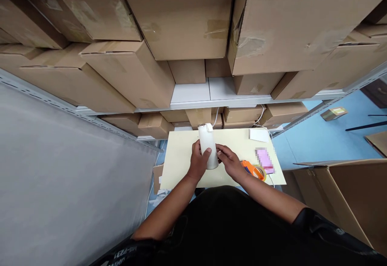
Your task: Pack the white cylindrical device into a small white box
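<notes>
A white cylindrical bottle (208,147) with a white lid and a small tab at its top stands upright, slightly tilted, over the pale yellow table (178,157). My left hand (200,161) is wrapped around its left side, thumb across the front. On the other side, my right hand (228,160) has its fingers curled against the bottle's right edge; its fingertips are partly hidden. Close to my right forearm lie an orange tape dispenser (252,170) and a roll of tape (260,172).
A pink phone-like item (265,160), blurred out, and a white box (258,135) with a cable lie at the table's right. Shelves (193,92) stacked with cardboard boxes (181,20) overhang the back. A large open carton (329,201) stands at right, a grey wall (75,169) at left.
</notes>
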`<action>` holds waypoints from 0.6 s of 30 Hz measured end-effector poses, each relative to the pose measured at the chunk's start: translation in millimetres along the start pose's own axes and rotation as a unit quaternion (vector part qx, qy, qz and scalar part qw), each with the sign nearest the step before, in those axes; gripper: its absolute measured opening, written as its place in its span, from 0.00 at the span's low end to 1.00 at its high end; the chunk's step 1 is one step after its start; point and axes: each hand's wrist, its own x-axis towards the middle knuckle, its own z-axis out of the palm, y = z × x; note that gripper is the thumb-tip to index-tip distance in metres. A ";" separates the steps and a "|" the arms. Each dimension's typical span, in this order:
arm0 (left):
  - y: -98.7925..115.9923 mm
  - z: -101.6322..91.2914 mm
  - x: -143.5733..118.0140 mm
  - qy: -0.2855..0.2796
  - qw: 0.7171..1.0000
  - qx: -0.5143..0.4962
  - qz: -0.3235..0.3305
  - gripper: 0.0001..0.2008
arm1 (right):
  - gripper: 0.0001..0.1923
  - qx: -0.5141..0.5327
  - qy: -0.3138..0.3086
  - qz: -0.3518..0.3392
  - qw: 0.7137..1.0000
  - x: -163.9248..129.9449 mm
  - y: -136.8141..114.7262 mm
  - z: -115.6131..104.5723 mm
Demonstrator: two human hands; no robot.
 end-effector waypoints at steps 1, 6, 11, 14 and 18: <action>1.0 -1.0 0.6 0.001 1.000 0.006 -0.002 0.26 | 0.20 -0.001 0.004 -0.010 1.000 0.2 -1.1 -0.7; 9.9 0.8 1.7 -0.036 0.998 -0.049 -0.021 0.25 | 0.18 0.035 0.028 -0.006 0.999 4.0 -1.4 -3.5; 12.6 6.1 1.6 0.004 0.995 -0.093 -0.037 0.22 | 0.21 0.050 0.040 0.032 0.997 7.7 0.5 -2.1; 9.8 6.5 2.6 -0.007 0.994 -0.106 -0.032 0.19 | 0.21 0.013 0.020 0.008 1.000 7.9 -1.5 -0.6; 7.9 4.9 5.2 0.001 0.998 -0.049 -0.035 0.23 | 0.20 0.014 0.033 -0.013 0.999 7.4 -3.2 -0.2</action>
